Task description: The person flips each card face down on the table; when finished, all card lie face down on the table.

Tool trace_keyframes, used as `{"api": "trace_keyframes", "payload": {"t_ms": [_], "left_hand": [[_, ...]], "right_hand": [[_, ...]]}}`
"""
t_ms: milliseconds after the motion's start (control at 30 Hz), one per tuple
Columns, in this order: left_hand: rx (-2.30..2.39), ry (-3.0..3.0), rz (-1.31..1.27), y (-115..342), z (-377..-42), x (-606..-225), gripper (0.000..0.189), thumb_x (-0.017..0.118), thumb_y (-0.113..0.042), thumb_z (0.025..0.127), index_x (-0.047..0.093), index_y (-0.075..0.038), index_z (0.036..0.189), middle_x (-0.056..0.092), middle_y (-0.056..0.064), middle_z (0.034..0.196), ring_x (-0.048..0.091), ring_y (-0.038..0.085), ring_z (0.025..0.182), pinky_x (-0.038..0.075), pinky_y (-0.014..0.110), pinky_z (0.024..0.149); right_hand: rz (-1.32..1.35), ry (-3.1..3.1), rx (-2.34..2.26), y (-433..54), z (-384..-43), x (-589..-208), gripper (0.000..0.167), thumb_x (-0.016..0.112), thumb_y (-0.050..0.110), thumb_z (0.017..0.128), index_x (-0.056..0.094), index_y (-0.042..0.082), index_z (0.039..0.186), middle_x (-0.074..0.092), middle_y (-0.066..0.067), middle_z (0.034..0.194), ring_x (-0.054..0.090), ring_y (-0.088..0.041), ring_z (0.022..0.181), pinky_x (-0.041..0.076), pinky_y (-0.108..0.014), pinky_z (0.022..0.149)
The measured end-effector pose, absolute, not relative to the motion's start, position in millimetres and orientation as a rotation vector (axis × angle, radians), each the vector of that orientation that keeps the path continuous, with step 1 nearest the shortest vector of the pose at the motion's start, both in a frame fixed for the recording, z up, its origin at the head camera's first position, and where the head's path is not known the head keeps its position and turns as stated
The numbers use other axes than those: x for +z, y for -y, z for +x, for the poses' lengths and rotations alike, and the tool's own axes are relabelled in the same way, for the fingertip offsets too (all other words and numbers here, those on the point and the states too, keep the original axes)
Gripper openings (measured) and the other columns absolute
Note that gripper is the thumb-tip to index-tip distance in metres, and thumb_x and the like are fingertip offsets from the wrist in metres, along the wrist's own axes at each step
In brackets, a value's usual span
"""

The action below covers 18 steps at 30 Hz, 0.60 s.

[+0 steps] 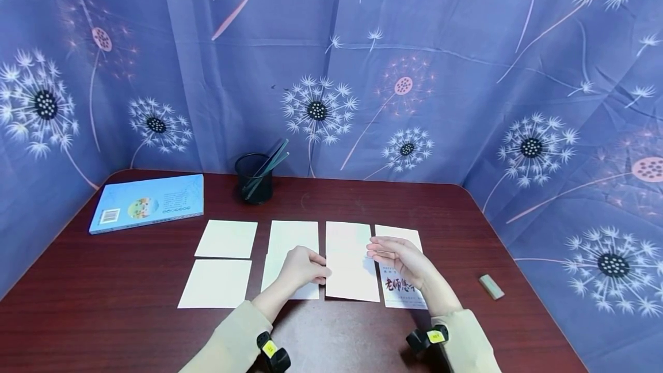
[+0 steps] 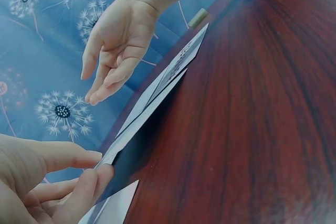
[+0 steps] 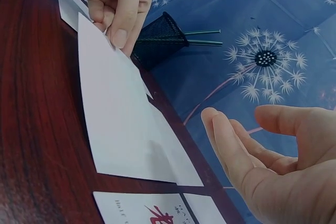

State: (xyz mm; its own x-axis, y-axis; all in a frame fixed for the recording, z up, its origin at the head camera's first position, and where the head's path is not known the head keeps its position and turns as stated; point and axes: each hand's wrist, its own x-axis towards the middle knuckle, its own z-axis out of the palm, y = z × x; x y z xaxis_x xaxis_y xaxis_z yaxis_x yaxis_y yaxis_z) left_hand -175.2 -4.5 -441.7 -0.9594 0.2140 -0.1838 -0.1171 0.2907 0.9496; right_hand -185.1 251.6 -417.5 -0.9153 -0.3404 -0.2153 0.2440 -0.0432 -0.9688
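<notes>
My left hand (image 1: 305, 266) pinches the left edge of a blank white card (image 1: 352, 281) between thumb and fingers. In the left wrist view the near side of this card (image 2: 144, 125) stands slightly off the table, with a shadow under it. Another white card (image 1: 348, 233) lies behind it, partly overlapped. My right hand (image 1: 401, 255) hovers over the rightmost column with relaxed fingers, holding nothing. Beneath it lies a card with dark red Chinese lettering (image 1: 404, 298), a blank card (image 1: 414, 238) behind that one. The right wrist view shows the right hand (image 3: 273, 156) beside the cards, apart from them.
Left of my hands lie more white cards (image 1: 227, 239), in two rows. A blue book (image 1: 150, 200) rests at the back left, beside a black mesh pen holder (image 1: 254, 180) with green pens or pencils. A small eraser-like block (image 1: 491, 286) lies on the right of the dark red table (image 1: 362, 338).
</notes>
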Motion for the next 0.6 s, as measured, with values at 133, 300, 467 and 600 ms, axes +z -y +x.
{"api": "trace_keyframes", "payload": {"t_ms": [133,300,467,600], "left_hand": [[1.704,-2.294,0.104,4.6,-175.8,-442.5,0.02,0.072,0.0,0.075,0.071,0.011,0.091,0.073,0.014,0.077,0.07,0.014,0.056,0.059,0.025,0.058],[1.681,-2.307,0.115,5.8,-176.5,-443.0,0.02,0.072,0.0,0.074,0.071,0.01,0.091,0.073,0.015,0.079,0.07,0.015,0.056,0.059,0.025,0.058],[1.671,-2.298,0.109,7.3,-176.0,-441.4,0.02,0.073,0.0,0.076,0.071,0.01,0.092,0.072,0.016,0.084,0.072,0.019,0.06,0.06,0.025,0.059],[1.666,-2.292,0.094,7.9,-176.2,-441.1,0.019,0.074,-0.001,0.077,0.071,0.011,0.093,0.072,0.017,0.085,0.073,0.02,0.062,0.06,0.025,0.059]], "right_hand": [[-0.103,-1.867,-2.0,-251.6,-185.3,-418.7,0.054,0.044,0.011,0.102,0.028,-0.025,0.139,0.071,-0.003,0.109,0.069,-0.006,0.096,0.054,-0.021,0.091],[-0.107,-1.876,-1.991,-251.1,-185.3,-418.4,0.054,0.045,0.012,0.102,0.029,-0.024,0.139,0.071,-0.004,0.111,0.069,-0.006,0.096,0.054,-0.022,0.092],[-0.099,-1.868,-1.989,-250.7,-184.5,-416.8,0.055,0.045,0.012,0.102,0.027,-0.025,0.139,0.071,-0.003,0.109,0.069,-0.005,0.096,0.054,-0.022,0.092],[-0.092,-1.848,-1.998,-250.3,-184.1,-416.2,0.055,0.045,0.012,0.102,0.026,-0.025,0.139,0.071,-0.002,0.108,0.069,-0.006,0.096,0.053,-0.022,0.093]]}}
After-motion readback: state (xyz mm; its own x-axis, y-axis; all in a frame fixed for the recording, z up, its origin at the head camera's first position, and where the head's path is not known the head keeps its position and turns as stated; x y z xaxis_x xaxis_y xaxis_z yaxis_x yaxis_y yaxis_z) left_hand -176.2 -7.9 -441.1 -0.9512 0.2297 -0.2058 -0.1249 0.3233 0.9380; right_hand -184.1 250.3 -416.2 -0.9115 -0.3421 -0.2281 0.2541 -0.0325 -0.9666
